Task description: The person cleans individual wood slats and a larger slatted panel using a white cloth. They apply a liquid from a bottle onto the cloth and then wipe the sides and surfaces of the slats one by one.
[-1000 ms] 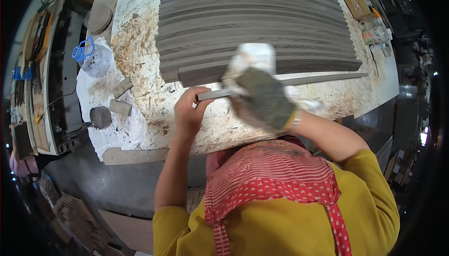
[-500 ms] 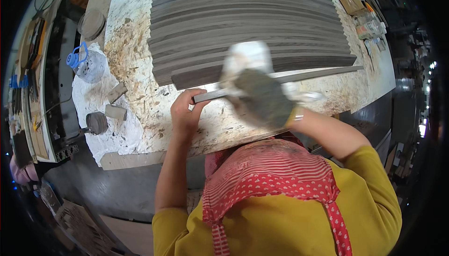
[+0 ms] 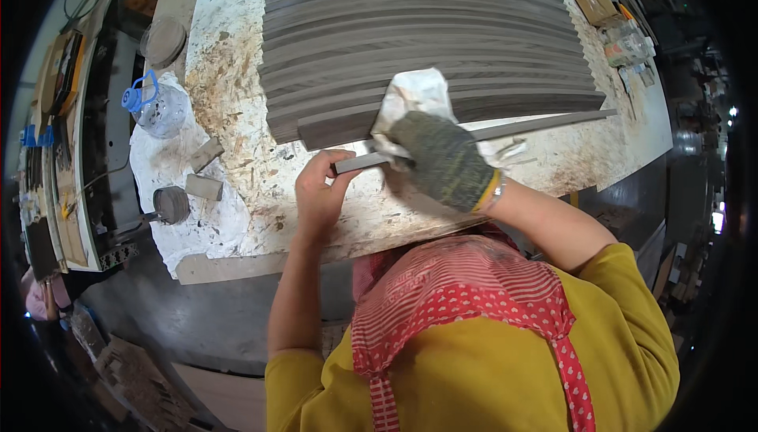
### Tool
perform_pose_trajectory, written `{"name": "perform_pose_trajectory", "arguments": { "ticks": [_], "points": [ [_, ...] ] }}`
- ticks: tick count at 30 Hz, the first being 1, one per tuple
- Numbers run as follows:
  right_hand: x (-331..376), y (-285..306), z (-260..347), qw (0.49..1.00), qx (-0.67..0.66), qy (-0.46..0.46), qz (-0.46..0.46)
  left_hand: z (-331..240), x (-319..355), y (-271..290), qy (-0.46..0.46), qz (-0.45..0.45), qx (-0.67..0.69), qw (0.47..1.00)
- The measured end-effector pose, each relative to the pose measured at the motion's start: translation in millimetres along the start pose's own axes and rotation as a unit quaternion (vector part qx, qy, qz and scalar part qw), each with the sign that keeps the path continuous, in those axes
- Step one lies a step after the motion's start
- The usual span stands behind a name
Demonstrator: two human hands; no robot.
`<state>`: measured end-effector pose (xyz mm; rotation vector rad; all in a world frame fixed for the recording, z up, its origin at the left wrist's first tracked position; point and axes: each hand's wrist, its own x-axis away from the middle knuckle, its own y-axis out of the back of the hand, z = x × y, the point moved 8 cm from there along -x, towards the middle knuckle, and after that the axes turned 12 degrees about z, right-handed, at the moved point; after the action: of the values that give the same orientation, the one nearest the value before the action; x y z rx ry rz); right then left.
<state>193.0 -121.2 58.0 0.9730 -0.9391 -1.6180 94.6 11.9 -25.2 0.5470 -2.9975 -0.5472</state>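
Observation:
My bare left hand [image 3: 318,195] pinches the left end of a narrow grey-brown wood strip [image 3: 545,124] between thumb and fingers. The strip lies across the near part of the table, its far end reaching to the right. My right hand [image 3: 446,162], in a dark knitted glove with a yellow cuff, is closed on a crumpled white cloth [image 3: 420,91] pressed over the strip near its left end. The glove and cloth hide that stretch of the strip. Just beyond, similar wood strips [image 3: 426,37] lie side by side in a wide ridged row.
The stained white tabletop [image 3: 229,116] holds a clear jug [image 3: 163,112] with a blue cap and handle at left. Near it are small wood blocks [image 3: 204,187] and a round dark container [image 3: 171,205]. A plastic bottle [image 3: 629,47] lies at the right edge.
My right hand and the cloth, smeared by motion before, now look sharper at nearly the same spot on the strip. My left hand keeps its pinch, and the whole view has shifted slightly.

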Motion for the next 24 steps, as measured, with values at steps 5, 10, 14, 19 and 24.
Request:
{"name": "perform_pose_trajectory", "arguments": {
  "ticks": [5,10,14,19,24],
  "points": [
    [-2.8,-2.0,-9.3,0.990,-0.005,-0.110,0.086,-4.2,0.9,1.7,0.000,-0.004,-0.006,1.000],
    [-5.0,-0.2,0.7,0.994,0.006,-0.075,0.079,11.8,4.0,0.5,0.037,0.005,0.052,0.998],
    [13.7,-6.4,3.9,0.960,0.275,0.040,0.019,-4.4,-0.8,-0.5,0.003,0.005,0.005,1.000],
    [-1.0,4.4,-0.3,0.995,0.007,-0.078,0.061,-0.2,-1.1,1.7,0.008,0.011,-0.002,1.000],
    [94.7,47.1,-101.2,0.952,-0.029,-0.305,0.007,-4.8,0.6,2.9,0.010,0.008,-0.011,1.000]
  ]
}}
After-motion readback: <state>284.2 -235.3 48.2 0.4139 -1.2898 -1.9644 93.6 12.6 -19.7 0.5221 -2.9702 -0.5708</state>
